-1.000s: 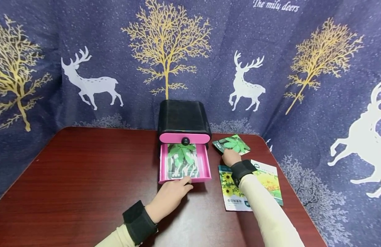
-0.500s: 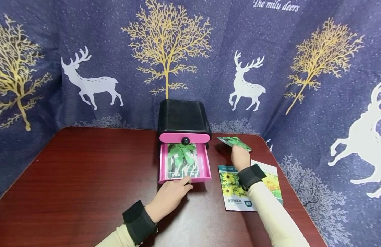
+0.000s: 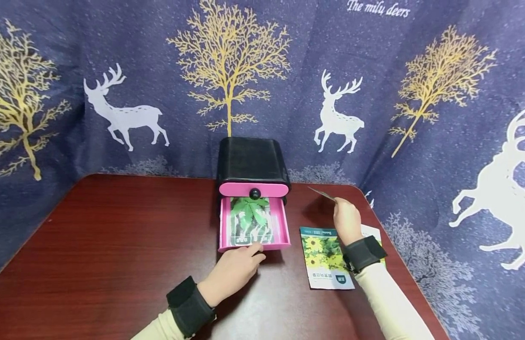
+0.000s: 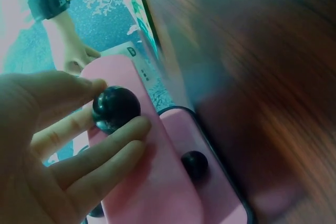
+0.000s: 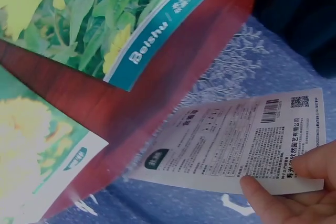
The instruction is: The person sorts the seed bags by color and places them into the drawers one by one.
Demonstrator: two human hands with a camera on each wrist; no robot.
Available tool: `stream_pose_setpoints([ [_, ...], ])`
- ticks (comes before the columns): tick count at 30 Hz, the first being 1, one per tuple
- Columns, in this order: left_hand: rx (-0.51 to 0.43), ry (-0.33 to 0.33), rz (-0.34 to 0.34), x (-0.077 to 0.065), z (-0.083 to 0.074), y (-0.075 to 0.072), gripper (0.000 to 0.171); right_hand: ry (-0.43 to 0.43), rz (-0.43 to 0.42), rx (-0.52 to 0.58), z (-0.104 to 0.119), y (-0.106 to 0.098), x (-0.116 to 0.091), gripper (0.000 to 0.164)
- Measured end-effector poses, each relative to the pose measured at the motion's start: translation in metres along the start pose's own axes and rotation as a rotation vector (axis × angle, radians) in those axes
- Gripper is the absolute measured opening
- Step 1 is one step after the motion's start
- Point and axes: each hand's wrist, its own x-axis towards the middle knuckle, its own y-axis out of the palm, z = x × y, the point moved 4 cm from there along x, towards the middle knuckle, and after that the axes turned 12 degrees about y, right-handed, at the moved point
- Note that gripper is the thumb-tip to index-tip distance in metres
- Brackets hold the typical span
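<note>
My left hand (image 3: 236,271) is at the front of a pulled-out pink drawer (image 3: 281,226). In the left wrist view its thumb and fingers grip the drawer's round black knob (image 4: 116,109). A packet with a green-leaf picture (image 3: 250,222) lies inside the drawer. To the right, my right hand (image 3: 347,219) pinches a second leaf packet (image 3: 322,192) by its edge, tilted over the table and seen nearly edge-on. The right wrist view shows this packet's white printed back (image 5: 226,142), with barcode and small text. Under that arm lies a packet with yellow flowers (image 3: 323,255).
The drawer belongs to a small black cabinet (image 3: 251,160) at the table's back edge; its upper pink drawer (image 3: 234,190) is closed. Another flower packet (image 3: 374,233) lies at the right, partly hidden by my right wrist. A blue deer-print curtain (image 3: 262,94) hangs behind the reddish-brown table (image 3: 117,245).
My right hand has moved right, lifting the leaf packet off the table and tilting it from face-up to nearly edge-on. The left hand and the drawer stay put.
</note>
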Motion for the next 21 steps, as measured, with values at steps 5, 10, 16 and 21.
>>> stream_pose_setpoints([
  [5, -0.089, 0.007, 0.014, -0.002, -0.002, 0.0, 0.026, -0.013, 0.001, 0.033, 0.002, -0.022, -0.013, 0.022],
  [10, -0.149, -0.001, -0.006, -0.003, 0.0, 0.0, 0.028, -0.052, -0.015, 0.056, 0.01, -0.042, -0.028, 0.022],
  [16, -0.415, -0.122, 0.016, 0.002, 0.004, -0.005, 0.03, -0.127, -0.014, 0.067, 0.027, -0.065, -0.056, 0.026],
  [21, -0.925, -0.36, -0.025, 0.008, 0.01, -0.012, 0.037, -0.187, -0.018, 0.077, 0.05, -0.084, -0.076, 0.027],
])
